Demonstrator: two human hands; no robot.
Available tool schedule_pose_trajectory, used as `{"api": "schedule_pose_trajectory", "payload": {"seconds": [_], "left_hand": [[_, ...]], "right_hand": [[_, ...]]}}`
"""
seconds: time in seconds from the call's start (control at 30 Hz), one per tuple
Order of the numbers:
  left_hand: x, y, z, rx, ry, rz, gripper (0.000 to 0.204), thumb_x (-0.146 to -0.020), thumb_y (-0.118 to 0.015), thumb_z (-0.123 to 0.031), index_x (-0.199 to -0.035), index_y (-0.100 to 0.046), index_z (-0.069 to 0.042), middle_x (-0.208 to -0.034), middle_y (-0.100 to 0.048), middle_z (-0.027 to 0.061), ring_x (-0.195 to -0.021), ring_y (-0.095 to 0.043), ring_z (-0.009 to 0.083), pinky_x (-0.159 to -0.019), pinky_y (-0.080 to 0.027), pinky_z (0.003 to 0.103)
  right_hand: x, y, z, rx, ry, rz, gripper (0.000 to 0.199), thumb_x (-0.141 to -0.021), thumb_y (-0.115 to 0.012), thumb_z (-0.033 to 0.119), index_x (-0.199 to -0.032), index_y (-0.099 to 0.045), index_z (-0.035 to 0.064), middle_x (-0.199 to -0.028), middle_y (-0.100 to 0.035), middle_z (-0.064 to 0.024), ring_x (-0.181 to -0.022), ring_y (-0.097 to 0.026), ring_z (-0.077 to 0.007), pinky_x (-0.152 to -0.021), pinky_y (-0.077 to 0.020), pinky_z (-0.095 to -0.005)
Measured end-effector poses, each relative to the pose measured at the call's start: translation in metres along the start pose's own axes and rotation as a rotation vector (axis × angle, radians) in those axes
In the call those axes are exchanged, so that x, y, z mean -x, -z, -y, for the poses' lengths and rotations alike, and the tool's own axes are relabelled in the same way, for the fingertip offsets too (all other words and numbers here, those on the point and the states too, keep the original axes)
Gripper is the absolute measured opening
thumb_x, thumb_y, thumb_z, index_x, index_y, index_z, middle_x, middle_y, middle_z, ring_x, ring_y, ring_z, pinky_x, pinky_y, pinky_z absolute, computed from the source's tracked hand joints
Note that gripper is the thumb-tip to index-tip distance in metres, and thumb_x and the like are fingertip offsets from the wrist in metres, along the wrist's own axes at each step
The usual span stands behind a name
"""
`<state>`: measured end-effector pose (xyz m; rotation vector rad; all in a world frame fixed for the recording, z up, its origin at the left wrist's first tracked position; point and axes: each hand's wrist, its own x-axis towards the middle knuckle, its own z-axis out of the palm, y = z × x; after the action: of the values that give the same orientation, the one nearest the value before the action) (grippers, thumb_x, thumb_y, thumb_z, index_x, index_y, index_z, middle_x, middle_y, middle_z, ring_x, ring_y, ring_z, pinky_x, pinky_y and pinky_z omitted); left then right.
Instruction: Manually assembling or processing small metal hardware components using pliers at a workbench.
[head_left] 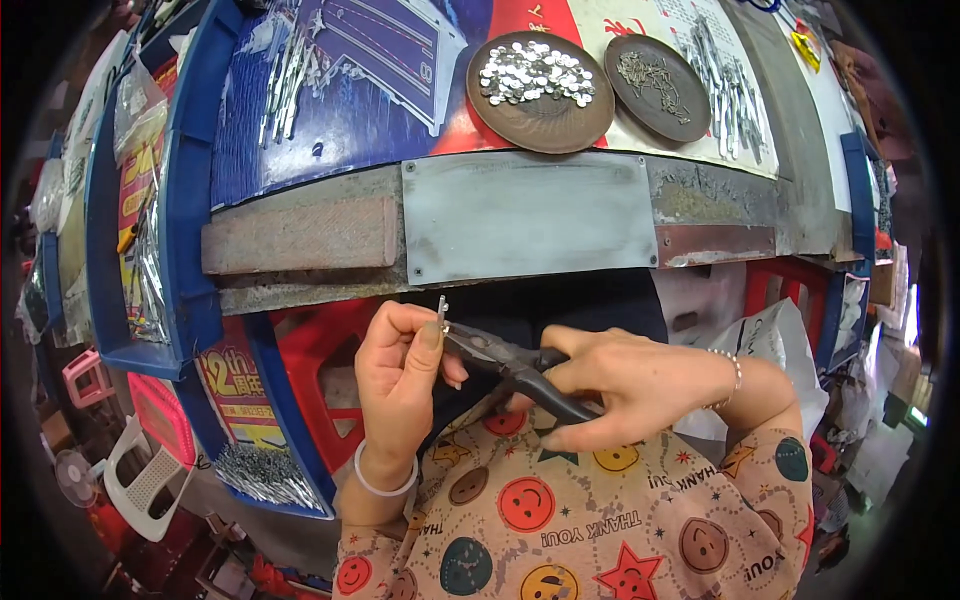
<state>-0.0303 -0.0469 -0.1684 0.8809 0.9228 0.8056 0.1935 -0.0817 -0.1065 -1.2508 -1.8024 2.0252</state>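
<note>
Between the thumb and fingers of my left hand [402, 362] is a small thin metal piece [442, 308], standing roughly upright. My right hand [625, 385] is wrapped round the dark handles of a pair of pliers [520, 376]. The jaws of the pliers point left and meet the metal piece near my left fingertips; whether they grip it I cannot tell. Both hands are above my lap, just in front of the bench edge. On the bench, a brown plate [548, 132] bears many small shiny round pieces, and a second brown plate [640, 112] carries small thin brass-coloured parts.
A grey metal plate [530, 215] is screwed to the bench's front edge. Slim metal strips [290, 85] lie at the back left, more metal strips [725, 90] at the back right. Blue bins [195, 230] stand to the left, one low bin holding many metal pieces [265, 475].
</note>
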Motion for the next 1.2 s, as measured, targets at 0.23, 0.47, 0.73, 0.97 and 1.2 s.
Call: {"api": "schedule_pose_trajectory", "payload": {"seconds": [0.23, 0.47, 0.73, 0.97, 1.2], "left_hand": [[0.002, -0.003, -0.003, 0.134, 0.025, -0.019, 0.012, -0.096, -0.052, -0.013, -0.092, -0.050, -0.002, -0.073, -0.054, 0.0036, -0.055, -0.052, 0.0086, -0.050, -0.042, 0.020], [0.003, 0.001, -0.001, 0.173, 0.068, 0.001, 0.011, -0.095, -0.052, -0.013, -0.092, -0.050, -0.002, -0.070, -0.053, 0.0020, -0.054, -0.051, 0.0081, -0.048, -0.039, 0.018], [0.000, 0.002, -0.004, 0.087, 0.077, 0.047, 0.010, -0.095, -0.052, -0.012, -0.091, -0.051, -0.002, -0.068, -0.053, 0.0004, -0.053, -0.051, 0.0060, -0.048, -0.038, 0.017], [0.001, 0.000, 0.000, 0.031, 0.066, 0.023, 0.010, -0.095, -0.052, -0.011, -0.091, -0.051, -0.002, -0.068, -0.053, 0.0004, -0.054, -0.051, 0.0059, -0.048, -0.039, 0.017], [0.001, 0.000, 0.008, 0.006, 0.012, 0.017, 0.010, -0.095, -0.053, -0.011, -0.091, -0.051, -0.002, -0.071, -0.055, 0.0017, -0.055, -0.051, 0.0062, -0.050, -0.040, 0.018]], "right_hand": [[0.003, -0.024, -0.004, 0.628, 0.061, -0.359, 0.037, -0.071, -0.072, 0.027, -0.095, -0.065, 0.0001, -0.095, -0.045, -0.0154, -0.080, -0.054, -0.0283, -0.061, -0.0473, -0.0353], [0.000, -0.027, -0.008, 0.725, 0.027, -0.341, 0.034, -0.069, -0.073, 0.025, -0.093, -0.065, 0.0020, -0.096, -0.044, -0.0130, -0.084, -0.049, -0.0259, -0.064, -0.0455, -0.0337], [-0.002, -0.027, -0.013, 0.860, 0.061, -0.418, 0.029, -0.067, -0.073, 0.022, -0.087, -0.065, 0.0030, -0.093, -0.043, -0.0121, -0.082, -0.047, -0.0243, -0.063, -0.0428, -0.0326], [-0.001, -0.026, -0.011, 0.834, 0.010, -0.356, 0.022, -0.065, -0.072, 0.020, -0.076, -0.062, 0.0027, -0.087, -0.040, -0.0123, -0.078, -0.048, -0.0244, -0.058, -0.0424, -0.0341], [0.001, -0.008, -0.012, -0.018, -0.054, -0.001, 0.030, -0.077, -0.066, 0.028, -0.078, -0.061, -0.0016, -0.080, -0.043, -0.0146, -0.069, -0.054, -0.0292, -0.060, -0.0429, -0.0387]]}}
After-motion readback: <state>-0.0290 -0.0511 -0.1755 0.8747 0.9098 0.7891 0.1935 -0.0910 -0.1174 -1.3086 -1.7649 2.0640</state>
